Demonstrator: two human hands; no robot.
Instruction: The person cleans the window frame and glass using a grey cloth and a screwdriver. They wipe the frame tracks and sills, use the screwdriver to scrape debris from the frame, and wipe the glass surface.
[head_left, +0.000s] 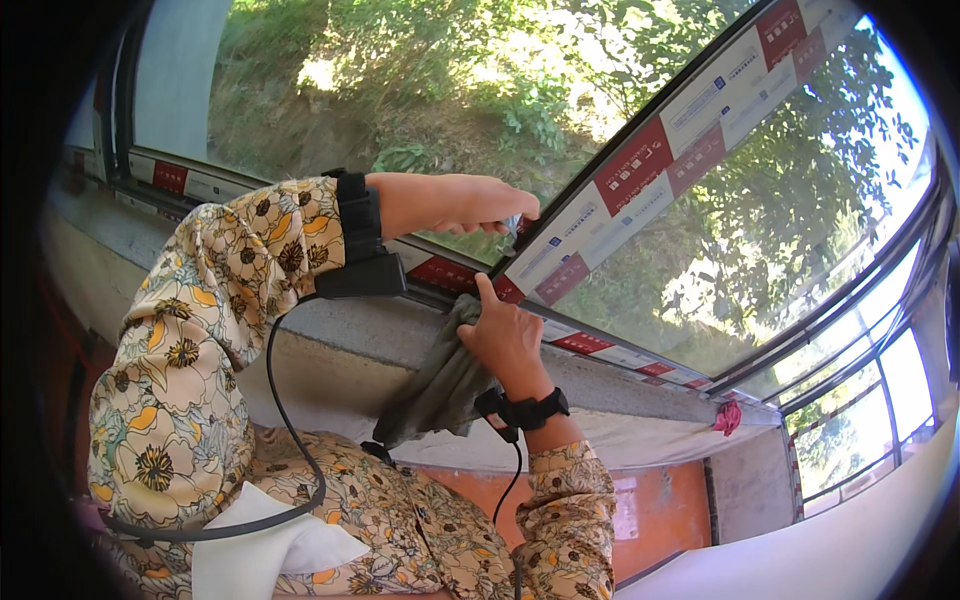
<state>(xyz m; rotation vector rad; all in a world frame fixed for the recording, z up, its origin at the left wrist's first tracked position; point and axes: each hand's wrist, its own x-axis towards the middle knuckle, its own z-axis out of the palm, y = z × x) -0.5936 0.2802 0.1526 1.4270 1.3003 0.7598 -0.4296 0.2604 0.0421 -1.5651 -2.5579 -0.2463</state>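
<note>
My left hand (465, 206) reaches across the window glass (420, 90) with curled fingers. A small pale, bluish object (513, 223) shows at its fingertips, against the dark edge of the upright window frame (630, 169); its kind is unclear. Below it, my right hand (510, 337) extends its index finger onto the corner where the upright meets the bottom rail (446, 274). A grey-green cloth (442, 375) hangs from under the palm and thumb, over the edge of the sill. Red and white protective film with writing covers the frame.
The concrete sill (337, 322) runs below the window. A pink cloth (727, 418) lies on it farther right. Black cables (279, 390) hang from the devices strapped to both wrists. More window panes stand at the right, and an orange surface (660, 510) shows below.
</note>
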